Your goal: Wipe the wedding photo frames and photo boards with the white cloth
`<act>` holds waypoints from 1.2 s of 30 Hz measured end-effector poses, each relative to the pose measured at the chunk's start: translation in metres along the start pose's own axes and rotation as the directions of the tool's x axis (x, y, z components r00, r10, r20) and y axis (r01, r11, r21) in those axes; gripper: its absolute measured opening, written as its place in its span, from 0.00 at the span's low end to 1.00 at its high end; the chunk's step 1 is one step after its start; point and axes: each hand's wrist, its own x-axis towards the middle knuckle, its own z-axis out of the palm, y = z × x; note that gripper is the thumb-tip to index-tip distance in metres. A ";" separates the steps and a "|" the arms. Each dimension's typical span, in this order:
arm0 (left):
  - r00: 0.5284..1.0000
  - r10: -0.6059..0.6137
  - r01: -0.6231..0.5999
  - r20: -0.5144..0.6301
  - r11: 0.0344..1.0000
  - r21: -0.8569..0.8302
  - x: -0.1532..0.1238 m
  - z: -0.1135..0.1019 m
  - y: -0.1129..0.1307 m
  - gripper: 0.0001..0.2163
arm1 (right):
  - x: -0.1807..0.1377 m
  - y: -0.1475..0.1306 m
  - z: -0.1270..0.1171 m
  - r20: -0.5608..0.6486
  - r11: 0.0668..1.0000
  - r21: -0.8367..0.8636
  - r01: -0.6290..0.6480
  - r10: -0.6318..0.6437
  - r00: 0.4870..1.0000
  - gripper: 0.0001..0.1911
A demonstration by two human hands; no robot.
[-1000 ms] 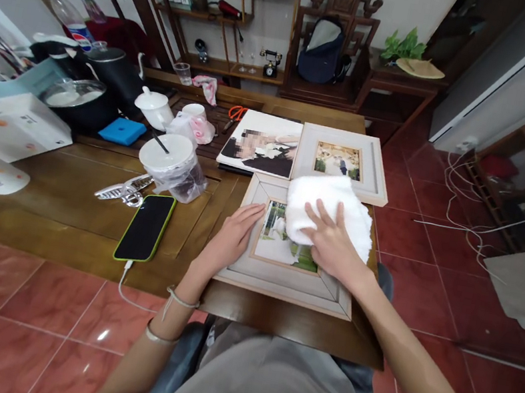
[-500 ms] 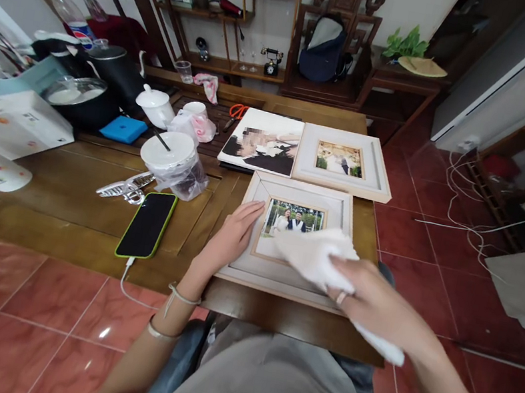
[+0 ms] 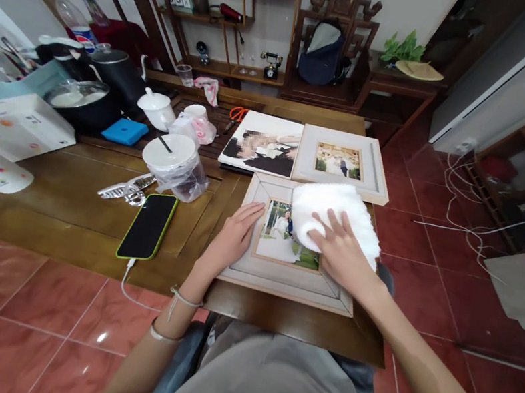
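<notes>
A picture frame [image 3: 278, 279] with a photo of people outdoors lies flat near the table's front edge. My left hand [image 3: 236, 232] rests on its left border, fingers stretched out flat. Over the frame's upper right part lies a white cloth [image 3: 341, 210], hiding some of the photo and border. My right hand [image 3: 341, 254] presses on the cloth from above with fingers spread; its thumb is hard to make out. Behind the frame are a second framed photo [image 3: 340, 161] and a large photo print or album [image 3: 261, 143], side by side.
Left of the frame are a charging phone [image 3: 147, 227], a silver hair clip [image 3: 128, 188] and a lidded cup in plastic [image 3: 172, 160]. Farther back stand a white teapot [image 3: 156, 109], orange scissors [image 3: 237, 114], a blue box [image 3: 125, 131] and a dark pot [image 3: 80, 105].
My right hand has moved up and away from me over the frame, with the cloth now spread flat beneath its fingers instead of bunched. My left hand has stayed on the left border.
</notes>
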 end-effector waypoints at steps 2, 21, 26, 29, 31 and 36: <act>1.000 -0.001 0.001 0.001 1.000 0.000 0.000 0.000 0.000 0.22 | -0.014 -0.017 -0.011 0.055 0.999 0.023 0.032 -0.033 0.998 0.27; 1.000 0.026 -0.026 0.013 0.999 -0.030 0.001 -0.003 -0.002 0.22 | -0.032 -0.001 -0.064 -0.424 0.885 0.461 -0.064 0.283 0.860 0.11; 1.000 0.013 -0.012 0.017 0.999 -0.042 0.001 -0.005 0.000 0.22 | -0.009 -0.074 -0.027 -0.086 0.983 0.152 0.103 -0.090 0.992 0.15; 0.999 0.006 -0.004 0.034 0.999 -0.040 0.002 -0.007 0.003 0.22 | -0.007 -0.098 -0.015 -0.003 0.987 0.092 0.133 -0.133 0.991 0.17; 0.999 0.014 -0.013 0.031 0.999 -0.044 0.002 -0.008 0.004 0.22 | -0.010 -0.098 -0.014 0.016 0.989 0.059 0.134 -0.135 0.991 0.16; 0.999 0.033 -0.032 0.021 0.998 -0.048 0.002 -0.009 0.004 0.21 | -0.039 -0.069 -0.011 0.029 0.993 0.060 0.107 -0.108 0.994 0.11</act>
